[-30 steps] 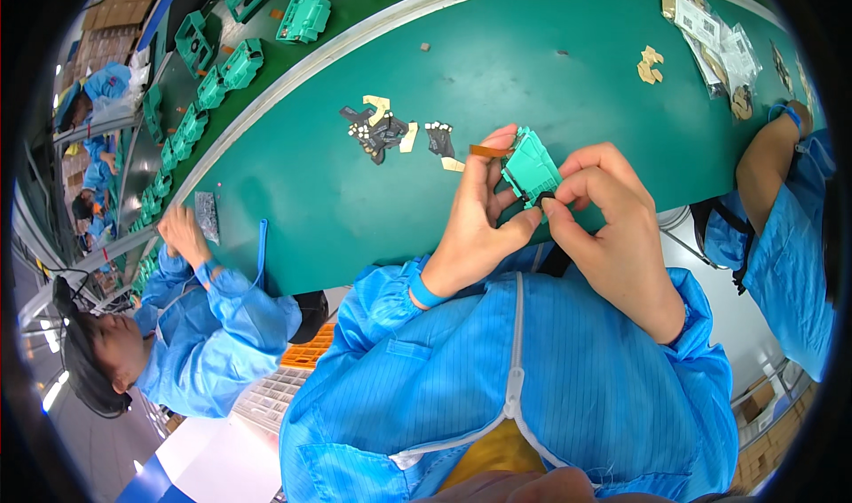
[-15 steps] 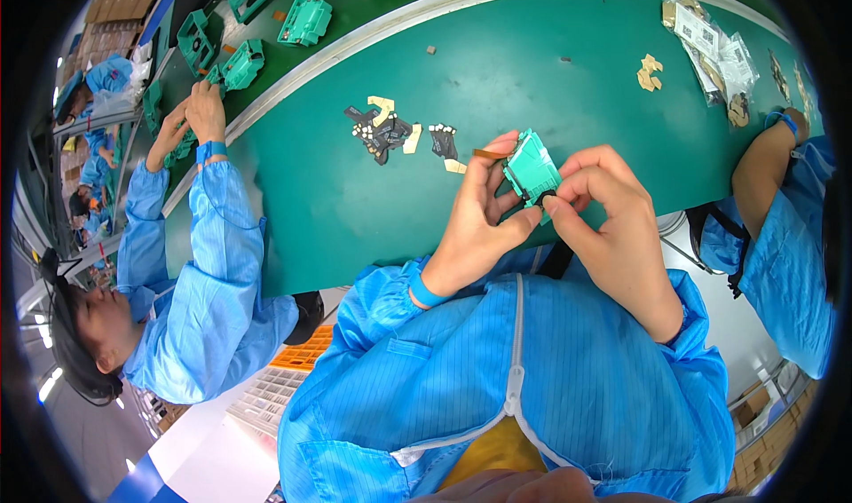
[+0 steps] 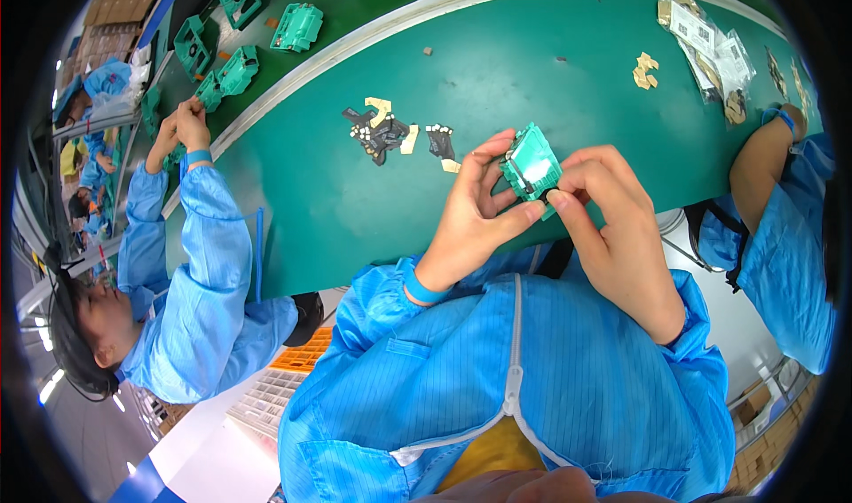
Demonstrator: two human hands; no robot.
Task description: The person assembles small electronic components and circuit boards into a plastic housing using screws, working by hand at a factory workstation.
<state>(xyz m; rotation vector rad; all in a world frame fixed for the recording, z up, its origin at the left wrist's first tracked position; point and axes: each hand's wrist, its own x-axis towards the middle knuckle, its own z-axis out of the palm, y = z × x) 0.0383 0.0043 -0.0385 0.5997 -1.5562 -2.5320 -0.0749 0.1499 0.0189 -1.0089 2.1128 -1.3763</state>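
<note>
A teal plastic housing (image 3: 535, 164) is held up above the table's near edge, tilted, with a bright glare on its face. My left hand (image 3: 475, 210) is closed around its left side, thumb along the lower edge. At the lower right corner, the thumb and forefinger of my right hand (image 3: 603, 210) pinch a small black piece (image 3: 550, 196) against the housing. What that piece is cannot be made out. Left of my hands lies a pile of black flexible strips (image 3: 380, 137) with cream tabs, and a smaller group of black strips (image 3: 439, 142) beside it.
Cream paper-like pieces (image 3: 646, 71) and clear bags of parts (image 3: 710, 46) lie at the far right. Beyond a pale rail (image 3: 293, 75), more teal housings (image 3: 297, 27) sit at the upper left. One co-worker (image 3: 195, 237) works at left; another's arm (image 3: 768, 161) rests at right.
The housing has turned slightly in my hands, and the brown strip by my left fingers is out of sight. The co-worker's hands at left have moved a little downward and left.
</note>
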